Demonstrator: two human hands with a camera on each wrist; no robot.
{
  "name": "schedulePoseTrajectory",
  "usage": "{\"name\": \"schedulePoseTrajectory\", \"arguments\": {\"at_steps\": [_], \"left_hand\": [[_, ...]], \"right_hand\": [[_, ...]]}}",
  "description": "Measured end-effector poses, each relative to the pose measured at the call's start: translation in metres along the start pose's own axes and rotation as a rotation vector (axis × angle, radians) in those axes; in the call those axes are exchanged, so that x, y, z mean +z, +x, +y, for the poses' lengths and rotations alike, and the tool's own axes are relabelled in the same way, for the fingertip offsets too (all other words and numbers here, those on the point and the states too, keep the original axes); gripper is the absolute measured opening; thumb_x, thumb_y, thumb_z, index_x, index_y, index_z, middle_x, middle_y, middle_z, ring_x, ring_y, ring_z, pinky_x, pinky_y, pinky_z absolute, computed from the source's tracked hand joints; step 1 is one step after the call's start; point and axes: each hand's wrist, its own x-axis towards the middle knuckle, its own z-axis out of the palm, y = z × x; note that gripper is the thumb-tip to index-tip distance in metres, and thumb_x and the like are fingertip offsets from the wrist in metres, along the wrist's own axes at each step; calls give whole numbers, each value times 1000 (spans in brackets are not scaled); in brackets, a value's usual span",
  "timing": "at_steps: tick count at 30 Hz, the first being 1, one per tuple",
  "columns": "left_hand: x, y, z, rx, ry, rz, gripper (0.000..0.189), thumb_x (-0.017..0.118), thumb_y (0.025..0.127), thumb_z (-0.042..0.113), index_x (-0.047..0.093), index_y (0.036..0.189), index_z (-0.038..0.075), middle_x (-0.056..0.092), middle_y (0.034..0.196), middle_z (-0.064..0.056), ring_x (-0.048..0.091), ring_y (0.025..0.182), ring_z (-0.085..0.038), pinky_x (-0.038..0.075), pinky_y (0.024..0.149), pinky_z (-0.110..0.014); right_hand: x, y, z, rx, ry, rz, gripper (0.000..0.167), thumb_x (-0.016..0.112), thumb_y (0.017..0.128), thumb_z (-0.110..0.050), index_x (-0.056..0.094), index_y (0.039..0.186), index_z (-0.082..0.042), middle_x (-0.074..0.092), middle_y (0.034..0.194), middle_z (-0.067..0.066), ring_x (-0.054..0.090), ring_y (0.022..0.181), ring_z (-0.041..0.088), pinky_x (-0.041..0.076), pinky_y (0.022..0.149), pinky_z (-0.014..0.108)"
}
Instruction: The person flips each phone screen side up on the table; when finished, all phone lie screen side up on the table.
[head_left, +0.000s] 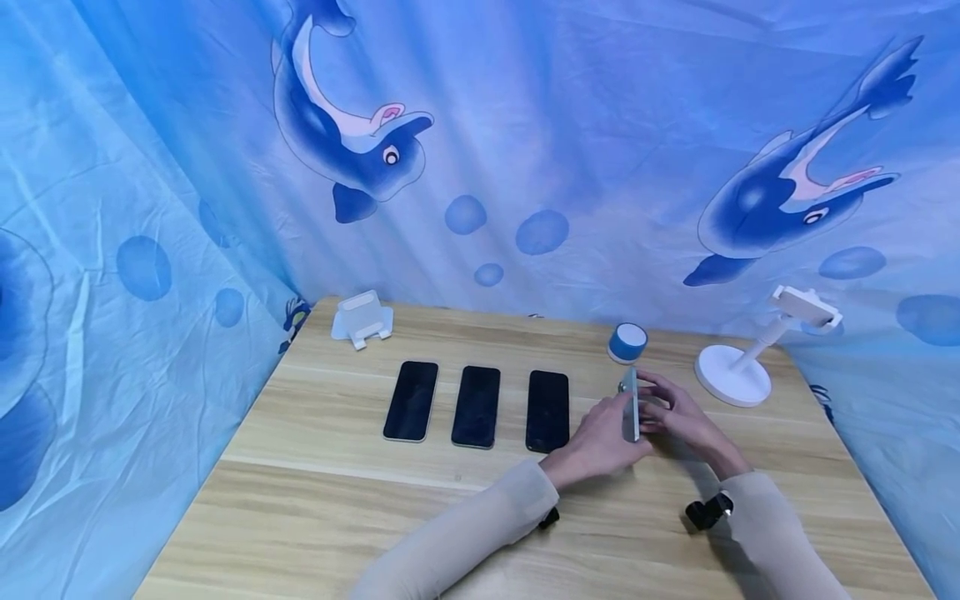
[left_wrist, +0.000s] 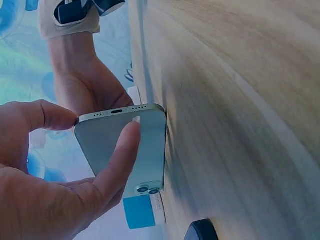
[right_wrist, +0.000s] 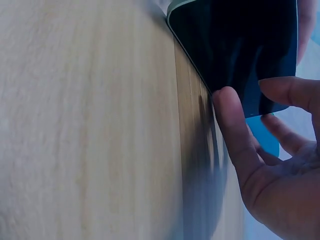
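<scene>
A pale green smartphone stands on its long edge over the table, its back towards my left hand and its dark screen towards my right hand. In the left wrist view, one left fingertip lies on the phone's back and another digit reaches its upper corner, so the hand pinches it. Over on the screen side, the right fingers are spread and fairly straight, with fingertips at the screen and its lower edge. Three more smartphones lie face up in a row: left, middle, right.
Behind the hands stands a blue and white cylinder. A white phone stand with a round base is at the back right, and a small white folding stand at the back left. A blue printed curtain borders the wooden table.
</scene>
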Motion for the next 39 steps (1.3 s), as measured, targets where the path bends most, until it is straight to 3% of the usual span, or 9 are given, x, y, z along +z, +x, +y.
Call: {"name": "schedulePoseTrajectory", "arguments": {"at_steps": [10,17,22,39], "left_hand": [[-4,-2,-3,-16,-49,75,69,80,84,29,54,146,12,62,129,0,58,112,-8,49,96,-23],[-9,-5,-10,-42,-175,84,75,81,83,19,49,150,8,64,121,-3,59,83,-1,50,74,-16],[-12,-5,-13,-56,-225,79,80,81,83,12,45,154,4,60,121,-7,59,79,-2,50,70,-15],[-19,-5,-21,-142,-161,104,78,82,78,4,50,150,4,59,109,-3,55,78,-1,47,72,-16]], "right_hand": [[3,4,-1,31,-40,-7,66,57,106,-11,26,164,-6,41,154,37,70,107,18,62,83,36],[5,9,-3,60,-78,-6,68,61,105,-15,28,163,-7,42,155,36,70,108,26,63,83,36],[7,12,-4,71,-115,1,69,62,103,-11,29,163,-5,43,152,36,71,107,27,63,82,36],[10,19,-8,92,-162,4,67,62,98,-5,34,158,2,50,140,37,72,91,23,62,77,34]]}}
